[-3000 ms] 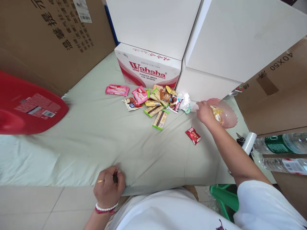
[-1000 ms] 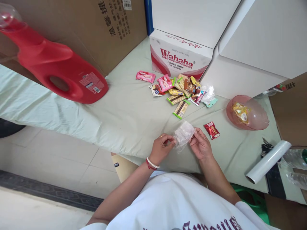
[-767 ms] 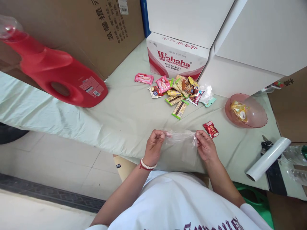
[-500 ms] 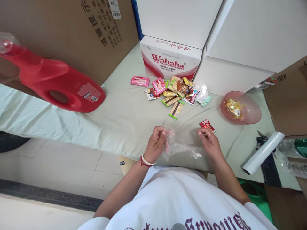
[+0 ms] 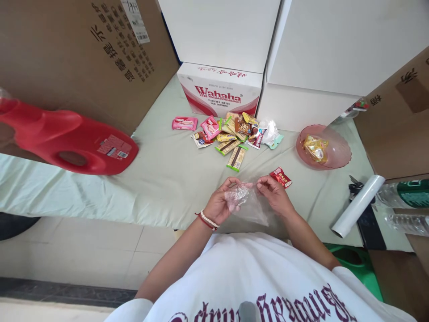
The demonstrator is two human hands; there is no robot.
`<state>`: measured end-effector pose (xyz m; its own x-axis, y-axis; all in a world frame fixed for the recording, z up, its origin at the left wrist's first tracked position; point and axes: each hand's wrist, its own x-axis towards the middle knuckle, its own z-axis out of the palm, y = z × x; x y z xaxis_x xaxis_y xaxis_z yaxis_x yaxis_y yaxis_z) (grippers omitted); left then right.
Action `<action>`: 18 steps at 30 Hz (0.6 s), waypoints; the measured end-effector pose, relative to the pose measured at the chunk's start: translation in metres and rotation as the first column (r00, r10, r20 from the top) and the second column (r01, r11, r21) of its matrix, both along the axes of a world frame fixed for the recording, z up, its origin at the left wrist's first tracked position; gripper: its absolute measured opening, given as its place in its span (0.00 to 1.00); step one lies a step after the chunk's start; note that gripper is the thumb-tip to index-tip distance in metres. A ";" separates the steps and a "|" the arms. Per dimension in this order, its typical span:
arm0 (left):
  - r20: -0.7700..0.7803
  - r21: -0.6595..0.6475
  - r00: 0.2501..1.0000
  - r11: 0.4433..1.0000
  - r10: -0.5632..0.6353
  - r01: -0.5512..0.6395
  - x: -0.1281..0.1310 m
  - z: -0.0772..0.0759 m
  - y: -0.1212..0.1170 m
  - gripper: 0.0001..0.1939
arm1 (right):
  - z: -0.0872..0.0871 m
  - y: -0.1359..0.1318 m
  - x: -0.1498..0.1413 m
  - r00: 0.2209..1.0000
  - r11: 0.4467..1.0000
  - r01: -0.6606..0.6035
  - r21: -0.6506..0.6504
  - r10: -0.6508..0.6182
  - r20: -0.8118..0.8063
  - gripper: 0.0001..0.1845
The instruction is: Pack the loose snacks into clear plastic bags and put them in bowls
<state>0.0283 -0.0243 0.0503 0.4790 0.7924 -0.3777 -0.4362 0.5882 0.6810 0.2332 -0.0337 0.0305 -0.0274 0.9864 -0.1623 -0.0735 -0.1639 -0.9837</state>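
A small clear plastic bag [image 5: 248,203] hangs between my two hands over the near edge of the pale green sheet [image 5: 161,174]. My left hand [image 5: 223,201] is closed, bunching one side of the bag in its fingers. My right hand [image 5: 273,194] pinches the other side of the bag's top. Just beyond my right hand lies a red snack packet [image 5: 280,177]. Farther back sits a heap of several wrapped snacks [image 5: 231,136]. A pink glass bowl [image 5: 338,152] at the right holds a yellow wrapped snack [image 5: 314,148].
A red detergent jug [image 5: 67,141] lies on its side at the left. A Wahaha carton [image 5: 219,91], white boxes and brown cardboard boxes line the back and sides. A roll of clear film [image 5: 358,205], keys and water bottles [image 5: 405,193] lie at the right.
My right hand left the bowl and both hands took up the clear bag, stretched it wide, then came close together, with the left hand now bunching it.
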 end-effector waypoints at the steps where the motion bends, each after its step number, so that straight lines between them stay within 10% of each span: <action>1: 0.002 -0.003 1.000 1.000 0.002 -0.002 0.004 -0.005 -0.002 0.22 | -0.001 0.000 -0.001 1.000 1.000 0.005 0.003 -0.005 0.007 0.13; 6: -0.149 0.101 0.981 0.989 0.121 -0.107 0.028 -0.027 -0.008 0.19 | -0.007 -0.002 -0.007 0.982 0.990 0.048 0.134 -0.072 0.177 0.08; 18: -0.225 0.307 0.936 0.932 0.270 -0.195 -0.006 -0.029 -0.005 0.15 | -0.005 -0.004 0.017 0.969 0.983 0.182 -0.034 -0.185 -0.165 0.16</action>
